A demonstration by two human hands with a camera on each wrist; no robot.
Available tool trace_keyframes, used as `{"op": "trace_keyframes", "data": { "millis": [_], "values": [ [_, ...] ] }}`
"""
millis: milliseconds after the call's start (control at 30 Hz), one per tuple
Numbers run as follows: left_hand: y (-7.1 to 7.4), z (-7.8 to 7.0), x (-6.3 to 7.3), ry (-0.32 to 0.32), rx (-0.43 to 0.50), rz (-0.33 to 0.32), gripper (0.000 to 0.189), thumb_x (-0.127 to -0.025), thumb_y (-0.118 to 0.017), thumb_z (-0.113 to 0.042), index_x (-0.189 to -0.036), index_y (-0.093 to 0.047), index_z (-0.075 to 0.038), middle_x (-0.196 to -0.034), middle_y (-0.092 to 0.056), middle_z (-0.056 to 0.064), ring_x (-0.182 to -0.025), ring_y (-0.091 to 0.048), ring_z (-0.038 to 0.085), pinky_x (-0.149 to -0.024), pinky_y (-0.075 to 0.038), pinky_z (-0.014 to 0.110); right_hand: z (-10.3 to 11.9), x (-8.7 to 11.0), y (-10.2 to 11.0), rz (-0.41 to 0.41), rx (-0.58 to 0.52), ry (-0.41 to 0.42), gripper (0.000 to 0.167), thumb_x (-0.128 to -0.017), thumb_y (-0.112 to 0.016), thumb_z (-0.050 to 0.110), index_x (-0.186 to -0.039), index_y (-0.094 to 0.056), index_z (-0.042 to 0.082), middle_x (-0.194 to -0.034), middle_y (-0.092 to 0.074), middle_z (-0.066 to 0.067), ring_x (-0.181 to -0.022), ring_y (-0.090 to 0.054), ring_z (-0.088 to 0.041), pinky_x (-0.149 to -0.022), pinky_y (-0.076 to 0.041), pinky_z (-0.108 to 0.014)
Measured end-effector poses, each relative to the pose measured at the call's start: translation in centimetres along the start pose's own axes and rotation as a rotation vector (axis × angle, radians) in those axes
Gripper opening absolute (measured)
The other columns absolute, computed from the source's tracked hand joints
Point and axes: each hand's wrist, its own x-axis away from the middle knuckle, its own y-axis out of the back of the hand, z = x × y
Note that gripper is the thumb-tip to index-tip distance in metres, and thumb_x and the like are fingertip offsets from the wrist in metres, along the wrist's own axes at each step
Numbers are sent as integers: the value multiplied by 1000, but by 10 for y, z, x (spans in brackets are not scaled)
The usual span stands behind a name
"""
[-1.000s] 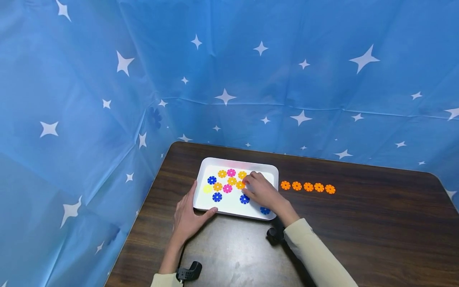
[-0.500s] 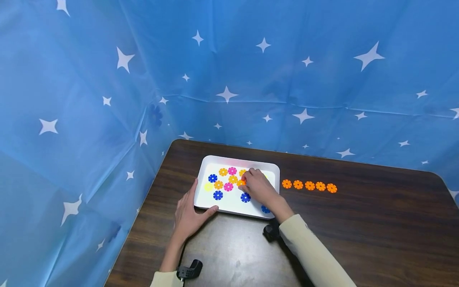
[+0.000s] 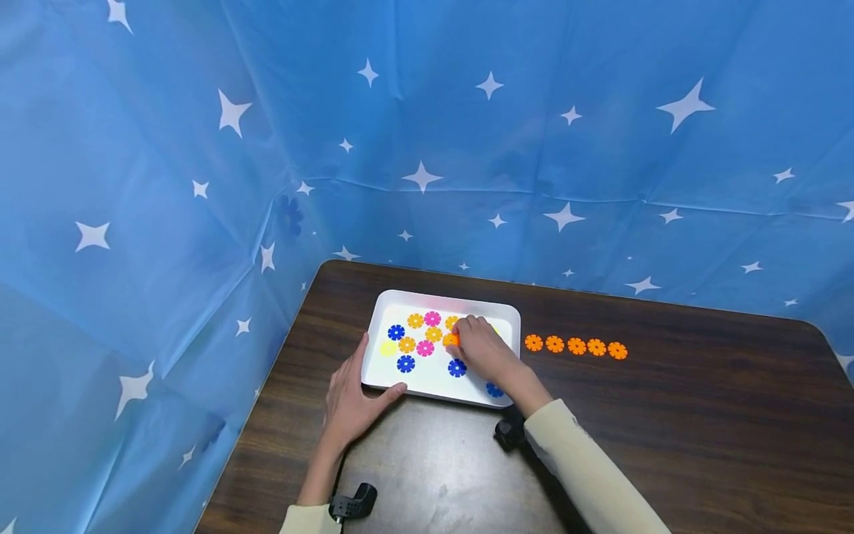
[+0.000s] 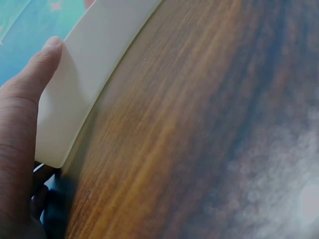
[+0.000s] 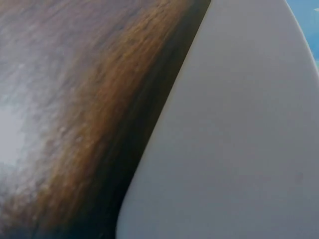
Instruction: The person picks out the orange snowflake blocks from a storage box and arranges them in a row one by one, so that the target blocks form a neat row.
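Observation:
A white tray (image 3: 440, 394) of flower-shaped plastic discs lies on the table. My left hand (image 3: 350, 404) holds its near left corner, fingers along the left side and thumb at the front rim; the left wrist view shows that thumb (image 4: 42, 67) against the outer wall. Inside the tray, my right hand (image 3: 483, 345) pinches an orange flower disc (image 3: 451, 340), its fingertips partly hidden. Around it lie several yellow-orange discs (image 3: 407, 345), pink discs (image 3: 425, 348), blue discs (image 3: 457, 368) and a pale yellow disc (image 3: 388, 348). The right wrist view shows only the tray wall (image 5: 234, 124) and tabletop.
Right of the tray, several orange flower discs (image 3: 577, 346) form a row on the dark wooden table (image 3: 700, 415). A blue curtain (image 3: 500, 148) with white stars hangs behind the table and at its left. Black wrist cameras (image 3: 353, 503) sit on the wrists.
My right fingers have closed on the orange disc, which now shows tilted up at the fingertips. The left hand stays at the tray corner. The head view has shifted slightly.

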Motion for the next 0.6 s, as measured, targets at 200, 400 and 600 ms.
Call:
{"op": "trace_keyframes", "data": {
  "millis": [200,400,600],
  "values": [
    [-1,-2,0,3,-3,5,113,-77,-77,-68,-164,-12,-35,-168,-35,5,-147,-43,32,-117,-31,56,-3,7,3,-21,16,32,45,-102,-62,36,-130,-61,1,-122,-66,-15,-108,-57,-27,-108,-49,-40],
    [-2,-2,0,-1,4,-5,114,-76,-77,-68,-164,-12,-37,-168,-35,4,-146,-43,32,-116,-30,56,-8,17,8,-69,18,64,43,-102,-62,38,-128,-65,4,-118,-65,-11,-104,-55,-24,-104,-50,-40],
    [-1,-2,0,8,23,0,113,-76,-77,-69,-164,-11,-39,-169,-33,3,-147,-41,32,-119,-28,57,-15,27,14,-132,7,79,38,-100,-65,36,-124,-68,6,-113,-65,-9,-100,-55,-23,-98,-52,-40]
  ]
}}
